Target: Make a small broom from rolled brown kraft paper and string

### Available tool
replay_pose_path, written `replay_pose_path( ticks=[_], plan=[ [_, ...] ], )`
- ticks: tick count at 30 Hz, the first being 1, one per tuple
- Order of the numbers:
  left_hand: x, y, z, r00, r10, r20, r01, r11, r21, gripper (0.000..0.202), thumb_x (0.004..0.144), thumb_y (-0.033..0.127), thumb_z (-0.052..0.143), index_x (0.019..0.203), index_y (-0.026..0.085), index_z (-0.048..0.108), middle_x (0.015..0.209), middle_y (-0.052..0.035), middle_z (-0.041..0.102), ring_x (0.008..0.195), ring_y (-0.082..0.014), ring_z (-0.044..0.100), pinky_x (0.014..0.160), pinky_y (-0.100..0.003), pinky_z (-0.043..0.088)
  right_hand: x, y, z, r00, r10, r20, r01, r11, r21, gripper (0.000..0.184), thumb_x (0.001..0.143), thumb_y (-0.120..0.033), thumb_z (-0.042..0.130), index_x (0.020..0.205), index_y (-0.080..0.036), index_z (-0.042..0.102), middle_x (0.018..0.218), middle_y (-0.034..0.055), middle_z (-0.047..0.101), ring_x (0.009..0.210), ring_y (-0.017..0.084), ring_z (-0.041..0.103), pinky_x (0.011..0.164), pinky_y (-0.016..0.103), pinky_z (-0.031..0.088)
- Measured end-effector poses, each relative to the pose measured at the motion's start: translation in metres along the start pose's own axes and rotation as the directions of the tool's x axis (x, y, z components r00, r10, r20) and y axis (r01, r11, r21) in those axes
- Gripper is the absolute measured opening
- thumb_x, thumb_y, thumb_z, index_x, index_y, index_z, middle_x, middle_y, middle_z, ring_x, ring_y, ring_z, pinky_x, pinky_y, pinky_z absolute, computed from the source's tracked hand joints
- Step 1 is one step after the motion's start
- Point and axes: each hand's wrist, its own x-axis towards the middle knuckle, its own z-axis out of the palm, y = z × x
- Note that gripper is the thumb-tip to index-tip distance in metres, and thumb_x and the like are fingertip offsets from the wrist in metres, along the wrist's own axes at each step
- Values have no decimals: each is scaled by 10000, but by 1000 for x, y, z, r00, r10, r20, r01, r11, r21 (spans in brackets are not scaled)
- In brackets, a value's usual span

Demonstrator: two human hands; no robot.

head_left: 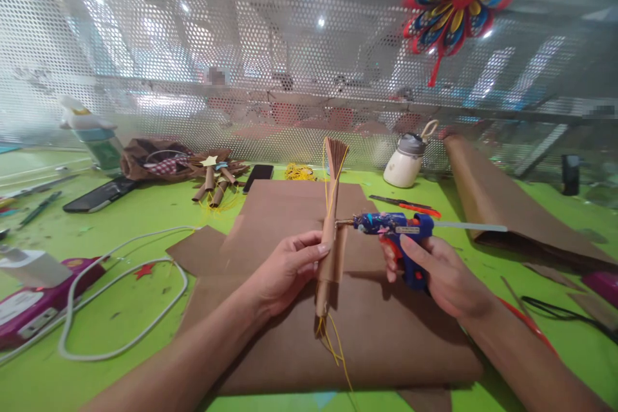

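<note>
In my left hand is a rolled brown paper tube, its fingers and thumb closed round the middle. The tube stands tilted upright, with a pleated fan-shaped top. Yellow string runs along it and trails from its lower end. My right hand grips a blue hot glue gun by its handle, fingers near the trigger. The gun's nozzle points left at the tube's edge; whether it touches cannot be told. A whitish glue stick sticks out of its back. Under both hands lies brown paper.
Small paper rolls with stars, a phone and yellow string lie at the back. A cream bottle, an orange cutter and folded paper are right. A white cable and power strip sit left.
</note>
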Motion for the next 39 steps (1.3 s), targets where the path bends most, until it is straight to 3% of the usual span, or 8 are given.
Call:
replay_pose_path(
  ticks=[8,18,25,32,39],
  plan=[
    [1,-1,-2,1000,-3,-14,2,1000,-8,223,791,199,639,1004,145,679,864,-64,662,717,-113,598,705,-222,483,-4,3,-1,999,8,47,-7,1000,-22,213,900,-340,502,947,-159,603,804,34,531,662,141,533,606,294,471],
    [1,0,-4,999,0,-50,0,1000,-19,194,773,207,659,947,125,675,845,-55,642,680,-100,585,704,-221,469,-14,2,3,991,75,109,-66,994,-81,240,903,-355,493,870,-140,593,757,45,553,648,151,551,602,300,463],
    [0,1,-3,999,-18,-48,16,999,-32,213,751,186,668,952,116,677,887,-77,656,708,-115,600,715,-228,475,-16,3,-1,990,78,120,-70,995,-72,210,895,-342,511,942,-153,590,781,46,546,667,155,546,608,312,482],
    [1,-1,-2,998,-52,-44,50,998,-31,261,758,171,662,1011,114,681,856,-75,668,701,-119,611,706,-231,491,-2,4,-5,1000,5,18,-5,1000,-9,204,889,-324,528,920,-142,616,786,44,545,658,139,532,597,292,489],
    [1,-1,-3,997,-61,-36,59,997,-55,221,767,117,619,975,93,689,853,-83,676,724,-135,625,708,-233,499,-1,3,-2,999,14,31,-15,999,32,191,889,-319,528,891,-142,602,785,37,531,662,134,513,591,287,493]
  ],
)
